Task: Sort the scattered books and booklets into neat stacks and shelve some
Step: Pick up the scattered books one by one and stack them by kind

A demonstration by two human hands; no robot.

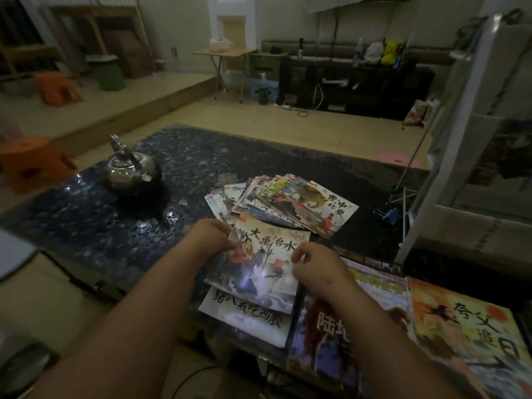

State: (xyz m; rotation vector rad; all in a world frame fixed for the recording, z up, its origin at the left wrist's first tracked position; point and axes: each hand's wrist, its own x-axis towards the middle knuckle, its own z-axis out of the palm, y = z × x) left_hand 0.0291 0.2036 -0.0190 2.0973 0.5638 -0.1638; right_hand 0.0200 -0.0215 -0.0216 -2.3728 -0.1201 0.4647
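A picture booklet with black brush lettering lies on top of a small stack near the table's front edge. My left hand grips its upper left corner. My right hand pinches its right edge. Under it a white booklet sticks out toward me. Beyond them several booklets lie fanned out in a loose spread. To the right sit a larger dark magazine, partly covered by my right forearm, and an orange-covered book.
A steel kettle stands on the dark pebble-patterned table at the left. A blue binder clip lies at the right by a white shelf frame. Orange stools stand on the floor at the left.
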